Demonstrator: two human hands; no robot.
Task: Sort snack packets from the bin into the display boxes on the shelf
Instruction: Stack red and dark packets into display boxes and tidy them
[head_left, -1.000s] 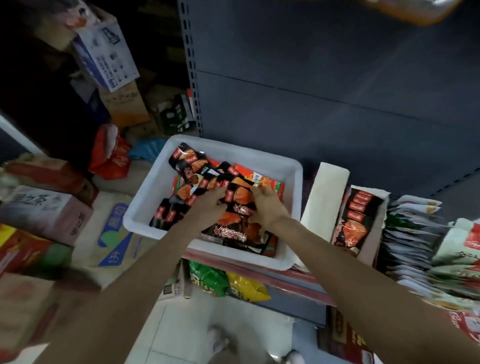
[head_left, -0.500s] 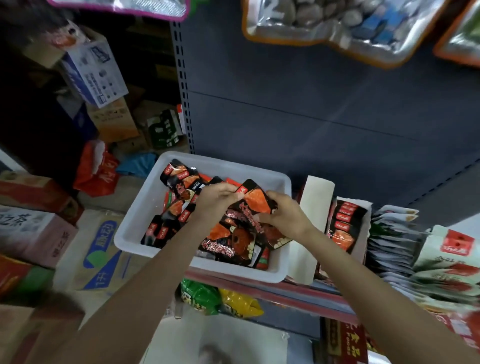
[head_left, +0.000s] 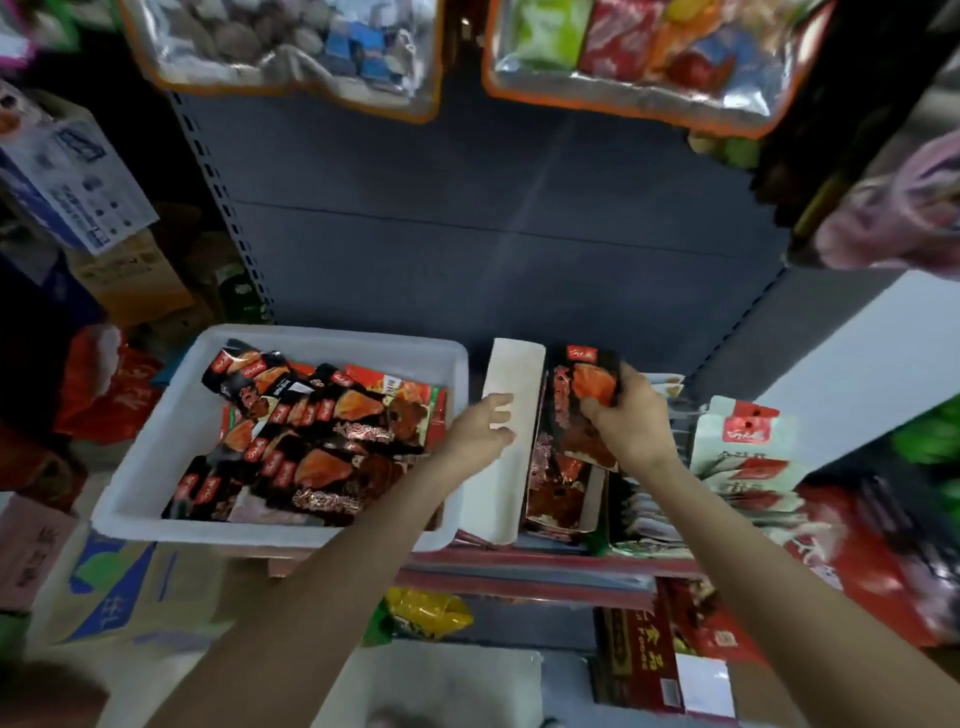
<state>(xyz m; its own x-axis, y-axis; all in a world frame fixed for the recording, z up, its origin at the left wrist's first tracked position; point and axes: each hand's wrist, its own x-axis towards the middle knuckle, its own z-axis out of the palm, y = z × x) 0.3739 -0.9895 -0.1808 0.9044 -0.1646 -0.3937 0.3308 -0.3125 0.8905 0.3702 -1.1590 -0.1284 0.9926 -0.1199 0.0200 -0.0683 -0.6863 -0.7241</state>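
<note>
Glossy foil packets (head_left: 332, 431), plastic bin (head_left: 156, 447)

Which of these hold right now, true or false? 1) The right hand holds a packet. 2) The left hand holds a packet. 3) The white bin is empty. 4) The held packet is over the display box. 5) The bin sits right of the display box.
1) True: the right hand grips a black-and-orange snack packet.
2) False: the left hand holds nothing, fingers by the box's white flap.
3) False: the white bin holds many packets.
4) True: it is above the display box.
5) False: the bin is left of it.
</note>
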